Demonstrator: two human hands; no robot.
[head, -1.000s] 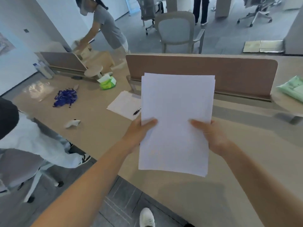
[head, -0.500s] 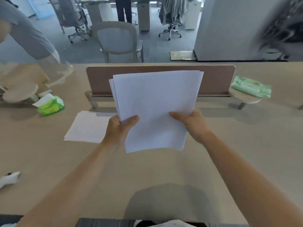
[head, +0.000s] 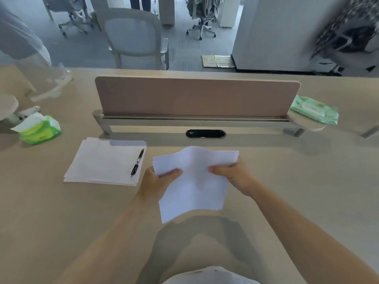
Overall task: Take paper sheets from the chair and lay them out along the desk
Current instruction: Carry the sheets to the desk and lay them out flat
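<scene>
Stack of white paper sheets is sagging at frame centre; left grip is pinching its left edge, right grip is grasping its right edge.

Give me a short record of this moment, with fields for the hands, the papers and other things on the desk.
left hand: grips held sheets at their left side
right hand: grips them at their right side
held sheets: bent, above the desk, not yet laid
paper stack: flat on desk, left of the hands
pen: on the stack's right edge
tissue pack: far left
wipes pack: far right
</scene>
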